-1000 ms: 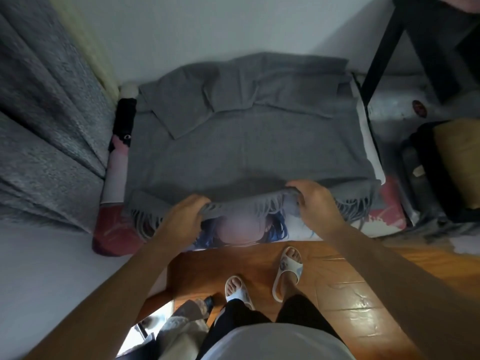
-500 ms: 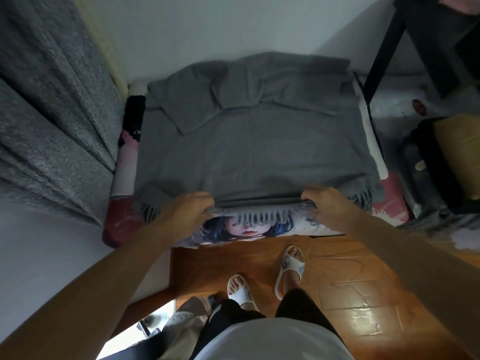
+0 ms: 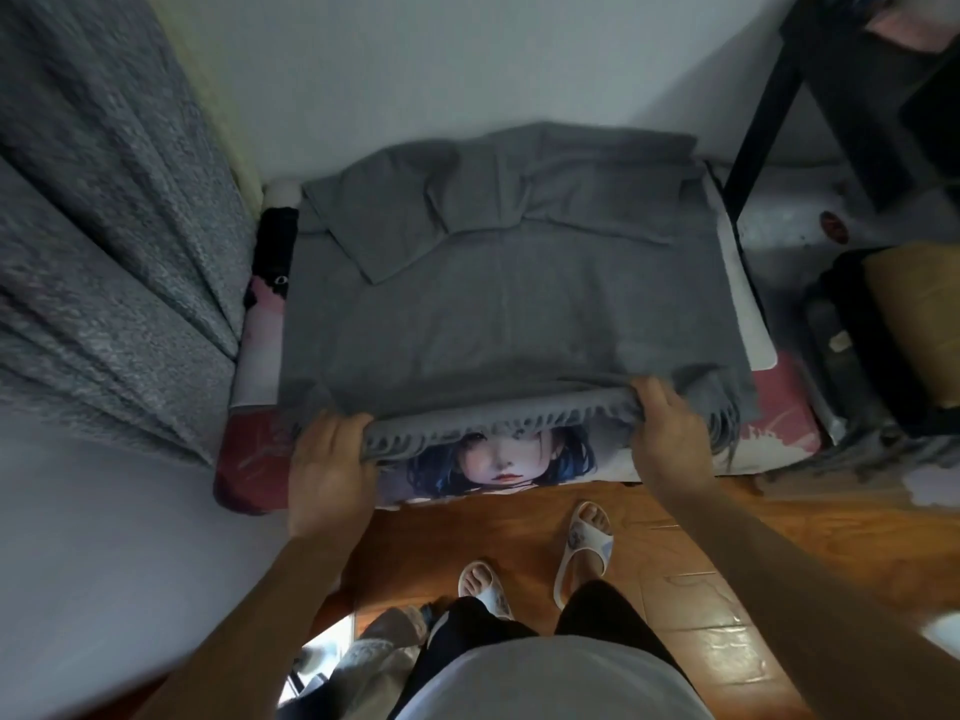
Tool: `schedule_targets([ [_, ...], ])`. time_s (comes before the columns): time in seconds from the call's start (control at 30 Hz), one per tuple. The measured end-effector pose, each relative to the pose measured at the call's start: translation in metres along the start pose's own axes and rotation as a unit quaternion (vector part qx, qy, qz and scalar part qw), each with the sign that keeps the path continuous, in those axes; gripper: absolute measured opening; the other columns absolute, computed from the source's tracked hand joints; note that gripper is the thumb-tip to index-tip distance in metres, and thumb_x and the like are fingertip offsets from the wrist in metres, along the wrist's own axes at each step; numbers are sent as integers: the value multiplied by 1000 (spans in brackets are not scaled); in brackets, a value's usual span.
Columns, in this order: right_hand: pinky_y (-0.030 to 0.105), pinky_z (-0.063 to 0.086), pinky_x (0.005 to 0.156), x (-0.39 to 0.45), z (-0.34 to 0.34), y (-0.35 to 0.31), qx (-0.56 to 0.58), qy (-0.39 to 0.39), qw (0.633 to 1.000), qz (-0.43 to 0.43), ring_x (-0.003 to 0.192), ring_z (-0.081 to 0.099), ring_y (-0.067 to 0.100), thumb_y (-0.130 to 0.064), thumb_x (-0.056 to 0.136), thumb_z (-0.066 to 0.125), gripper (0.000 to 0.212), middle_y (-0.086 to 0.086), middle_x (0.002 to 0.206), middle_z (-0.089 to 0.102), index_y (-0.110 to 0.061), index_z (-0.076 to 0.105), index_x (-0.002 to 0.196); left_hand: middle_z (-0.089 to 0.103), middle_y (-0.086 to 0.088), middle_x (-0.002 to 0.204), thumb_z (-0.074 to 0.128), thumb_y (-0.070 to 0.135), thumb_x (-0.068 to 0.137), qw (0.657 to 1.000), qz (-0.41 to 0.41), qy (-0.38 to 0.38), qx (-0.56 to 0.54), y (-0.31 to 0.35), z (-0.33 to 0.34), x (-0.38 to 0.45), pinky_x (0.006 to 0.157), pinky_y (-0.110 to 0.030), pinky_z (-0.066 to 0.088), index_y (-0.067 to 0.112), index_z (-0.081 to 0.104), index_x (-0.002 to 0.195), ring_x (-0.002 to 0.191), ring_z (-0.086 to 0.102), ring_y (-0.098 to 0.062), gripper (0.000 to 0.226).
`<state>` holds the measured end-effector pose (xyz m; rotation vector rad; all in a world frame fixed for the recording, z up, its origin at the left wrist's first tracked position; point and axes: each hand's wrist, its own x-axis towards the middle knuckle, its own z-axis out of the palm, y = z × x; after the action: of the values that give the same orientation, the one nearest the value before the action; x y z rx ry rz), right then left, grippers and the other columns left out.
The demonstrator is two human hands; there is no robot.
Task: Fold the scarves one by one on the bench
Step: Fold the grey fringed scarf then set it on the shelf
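We judge we are starting a fold: our left hand (image 3: 332,467) and right hand (image 3: 670,439) each grip the fringed near edge of the grey scarf (image 3: 498,324) spread across the bench (image 3: 779,433), to carry next toward its far edge.

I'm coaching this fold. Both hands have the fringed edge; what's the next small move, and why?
Probably lift and carry it away toward the wall: the left hand and right hand grip the gray scarf by its near fringed edge, and the rest lies flat on the bench.
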<state>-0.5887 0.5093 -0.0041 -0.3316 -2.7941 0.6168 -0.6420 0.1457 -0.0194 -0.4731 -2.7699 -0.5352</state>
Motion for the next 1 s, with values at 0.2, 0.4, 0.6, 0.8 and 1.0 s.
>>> schedule_targets([
  [0.2, 38, 49, 63, 34, -34, 35, -143, -38, 931, -333, 63, 61, 31, -27, 83, 73, 32, 13, 84, 64, -6, 56, 101, 67, -12, 86, 52, 28, 73, 980, 164, -1, 111, -35, -31, 30, 50, -38, 55, 15, 52, 115, 62, 67, -33, 44],
  [0.4, 40, 47, 53, 33, -70, 41, -161, 5, 980, -114, 60, 59, 40, -14, 72, 68, 31, 18, 88, 57, 0, 66, 99, 55, -4, 75, 59, 20, 77, 931, 341, -45, 125, -30, -64, 41, 46, -34, 47, 16, 60, 93, 57, 58, -23, 16],
  [0.6, 38, 55, 69, 98, -117, -9, -294, -142, 945, 37, 87, 67, 35, -12, 93, 52, 18, 13, 98, 67, -15, 57, 110, 53, -7, 71, 82, -7, 53, 946, 252, -102, 179, -2, -111, 131, 42, -34, 43, 9, 57, 93, 46, 54, -25, 50],
  [0.8, 52, 53, 74, 235, -334, -119, -203, 190, 959, 56, 92, 63, 49, 0, 93, 46, 18, 33, 99, 62, 4, 55, 108, 59, -20, 94, 59, 7, 89, 930, 215, 111, 276, 80, -324, 316, 59, -46, 51, 13, 46, 106, 72, 65, -42, 22],
  [1.0, 47, 54, 83, 229, -448, -196, -207, 196, 957, 47, 98, 63, 42, -15, 97, 48, 24, 22, 106, 63, -4, 60, 114, 66, -19, 102, 50, 14, 99, 881, 216, 163, 388, 160, -466, 326, 68, -46, 51, 11, 54, 111, 85, 68, -41, 13],
])
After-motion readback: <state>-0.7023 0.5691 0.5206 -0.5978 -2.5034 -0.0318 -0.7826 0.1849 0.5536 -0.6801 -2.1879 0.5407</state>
